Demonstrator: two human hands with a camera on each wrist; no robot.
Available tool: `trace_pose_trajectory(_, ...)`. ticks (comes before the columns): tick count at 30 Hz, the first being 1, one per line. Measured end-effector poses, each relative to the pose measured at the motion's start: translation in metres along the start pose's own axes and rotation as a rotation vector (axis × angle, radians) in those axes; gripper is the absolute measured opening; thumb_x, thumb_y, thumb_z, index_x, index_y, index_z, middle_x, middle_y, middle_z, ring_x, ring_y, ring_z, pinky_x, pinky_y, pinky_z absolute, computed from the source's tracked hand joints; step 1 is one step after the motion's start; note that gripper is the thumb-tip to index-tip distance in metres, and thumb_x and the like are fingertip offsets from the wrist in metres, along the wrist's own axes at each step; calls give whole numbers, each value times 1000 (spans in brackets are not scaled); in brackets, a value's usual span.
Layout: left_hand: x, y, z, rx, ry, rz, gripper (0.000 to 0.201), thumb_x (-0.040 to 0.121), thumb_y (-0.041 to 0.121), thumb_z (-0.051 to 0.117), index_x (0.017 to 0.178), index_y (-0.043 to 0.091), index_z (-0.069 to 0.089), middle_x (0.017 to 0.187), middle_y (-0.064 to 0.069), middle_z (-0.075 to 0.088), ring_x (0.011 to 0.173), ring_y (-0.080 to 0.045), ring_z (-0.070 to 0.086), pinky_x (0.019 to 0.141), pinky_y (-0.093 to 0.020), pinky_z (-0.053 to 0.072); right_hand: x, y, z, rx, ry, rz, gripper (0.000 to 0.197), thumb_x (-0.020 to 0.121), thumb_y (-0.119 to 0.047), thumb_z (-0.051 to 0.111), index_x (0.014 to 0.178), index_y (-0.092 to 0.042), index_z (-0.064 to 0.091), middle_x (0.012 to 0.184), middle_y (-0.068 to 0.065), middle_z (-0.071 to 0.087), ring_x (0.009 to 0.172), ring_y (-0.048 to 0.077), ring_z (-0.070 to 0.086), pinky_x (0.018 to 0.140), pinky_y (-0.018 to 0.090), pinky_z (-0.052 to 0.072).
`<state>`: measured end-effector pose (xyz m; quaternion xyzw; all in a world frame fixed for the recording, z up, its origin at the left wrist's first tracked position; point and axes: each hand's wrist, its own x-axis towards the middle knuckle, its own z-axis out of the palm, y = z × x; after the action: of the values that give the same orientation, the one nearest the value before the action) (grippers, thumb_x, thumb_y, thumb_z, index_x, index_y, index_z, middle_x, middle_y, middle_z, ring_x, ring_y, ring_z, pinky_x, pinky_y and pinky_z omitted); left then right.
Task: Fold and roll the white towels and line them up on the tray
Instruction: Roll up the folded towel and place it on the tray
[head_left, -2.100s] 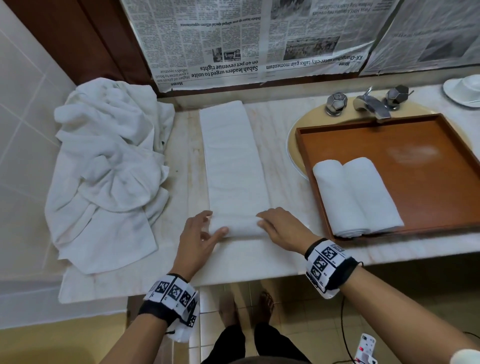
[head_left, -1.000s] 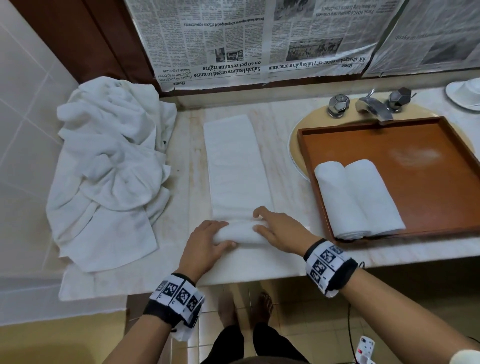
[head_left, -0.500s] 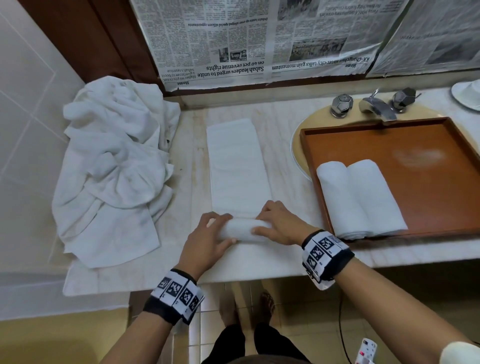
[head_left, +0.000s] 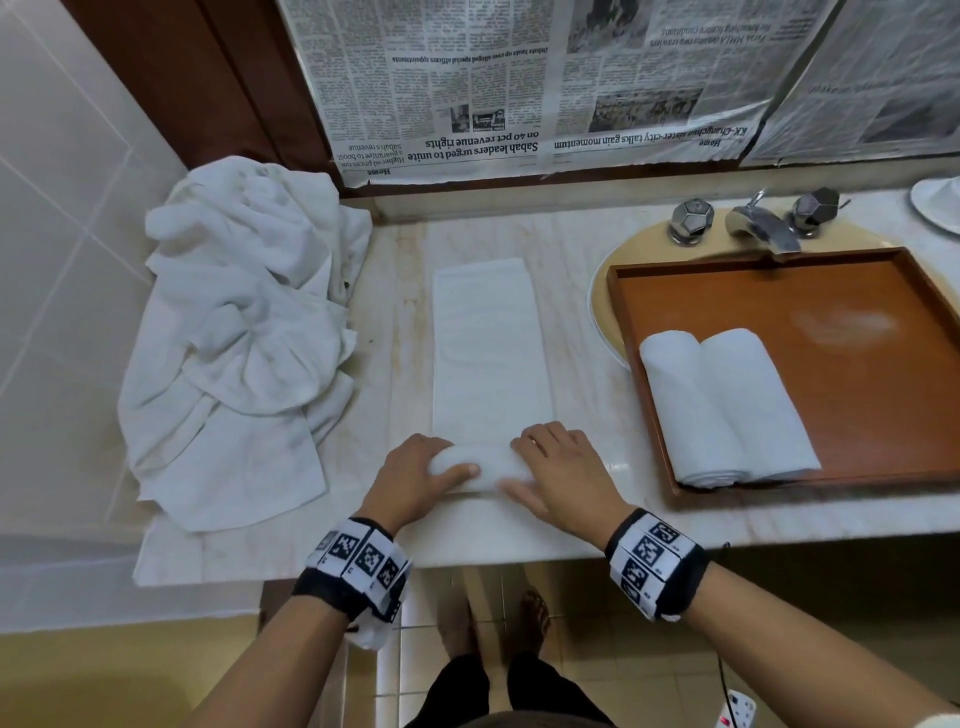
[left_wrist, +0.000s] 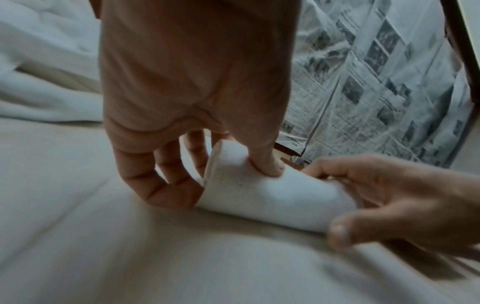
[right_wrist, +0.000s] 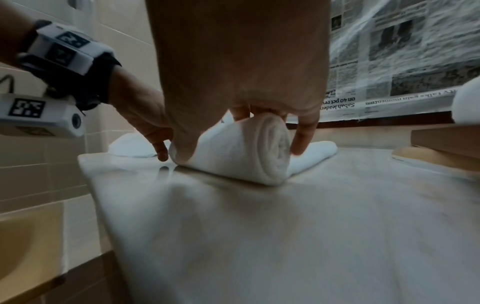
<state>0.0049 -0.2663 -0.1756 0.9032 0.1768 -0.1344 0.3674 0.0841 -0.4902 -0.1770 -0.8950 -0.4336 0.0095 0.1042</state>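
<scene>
A white towel folded into a long strip (head_left: 488, 343) lies on the marble counter, its near end wound into a short roll (head_left: 480, 462) (left_wrist: 272, 197) (right_wrist: 249, 152). My left hand (head_left: 415, 478) (left_wrist: 182, 127) grips the roll's left end, thumb on top, fingers curled behind. At the right end my right hand (head_left: 561, 473) (right_wrist: 233, 86) curls round the roll, whose spiral end shows in the right wrist view. Two rolled white towels (head_left: 727, 405) lie side by side at the left of the brown wooden tray (head_left: 857, 395).
A heap of crumpled white towels (head_left: 239, 332) covers the counter's left end against the tiled wall. The tray sits over a sink with a chrome tap (head_left: 763, 228) and two knobs. Newspaper (head_left: 545, 78) hangs behind. A white dish (head_left: 940, 205) sits far right.
Both hands have rolled the towel's near end away from me, and the roll has grown thicker. The flat strip beyond it has become shorter.
</scene>
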Motion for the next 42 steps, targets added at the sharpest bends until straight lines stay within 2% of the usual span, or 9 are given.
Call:
trace_pose_trajectory(3, 0, 3, -1, -41, 16, -24, 61, 68, 84, 53, 101, 35, 68, 100, 10, 62, 98, -14, 59, 80, -26, 41, -6, 5, 2, 60, -146, 19, 60, 81, -51, 65, 126, -12, 58, 121, 6, 58, 107, 28, 56, 81, 42, 50)
trace_pose_trajectory(6, -8, 5, 4, 35, 77, 0, 60, 81, 72, 62, 130, 37, 56, 129, 10, 50, 117, -14, 51, 90, -32, 45, 5, 10, -5, 270, -228, 106, 57, 87, -36, 67, 137, -15, 53, 131, 4, 49, 120, 24, 44, 96, 39, 43)
trace_pose_trajectory(9, -19, 8, 14, 135, 128, 138, 67, 82, 63, 67, 141, 45, 42, 141, 17, 35, 121, -15, 39, 85, -34, 48, 18, 10, -13, 418, -291, 245, 53, 86, -35, 67, 134, -15, 57, 125, 2, 42, 119, 20, 37, 102, 36, 40)
trace_pose_trajectory(14, -5, 0, 9, 50, 9, 73, 66, 77, 73, 65, 135, 47, 51, 134, 15, 49, 123, -13, 46, 99, -40, 46, 31, 20, -16, 624, -483, 414, 42, 87, -34, 66, 126, -19, 61, 121, 2, 45, 122, 21, 39, 96, 29, 33)
trace_pose_trajectory(20, 14, 8, -11, -71, -64, 43, 48, 80, 60, 73, 119, 33, 65, 119, 9, 55, 113, -10, 53, 88, -22, 38, 3, 15, -8, 236, -24, 128, 59, 89, -51, 51, 134, -12, 52, 129, 10, 50, 118, 29, 47, 91, 41, 52)
trace_pose_trajectory(24, 15, 8, -10, -4, -66, -7, 60, 86, 64, 63, 135, 30, 56, 131, 5, 45, 117, -13, 50, 93, -25, 36, 4, 16, -2, 246, -53, 133, 57, 84, -40, 72, 129, -9, 56, 124, 10, 52, 114, 31, 48, 86, 45, 54)
trace_pose_trajectory(30, -7, 0, 0, 24, 65, 114, 70, 81, 65, 67, 141, 40, 42, 139, 12, 37, 114, -9, 50, 93, -33, 47, 21, 29, -16, 429, -230, 218, 54, 89, -54, 65, 128, -16, 58, 121, 1, 56, 112, 20, 49, 88, 25, 34)
trace_pose_trajectory(36, 0, 3, -15, 9, -68, 69, 53, 79, 67, 69, 123, 41, 58, 107, 9, 55, 97, -9, 55, 79, -24, 40, 17, 33, -27, 527, -297, 352, 51, 92, -58, 58, 132, -27, 51, 125, 2, 62, 115, 22, 56, 97, 36, 45)
trace_pose_trajectory(42, 14, 11, -22, -17, -185, -43, 48, 74, 71, 70, 99, 31, 68, 94, 12, 66, 89, -5, 61, 74, -22, 47, 1, 9, -15, 141, -89, 57, 48, 93, -45, 53, 129, -13, 55, 127, 7, 56, 114, 30, 53, 81, 44, 54)
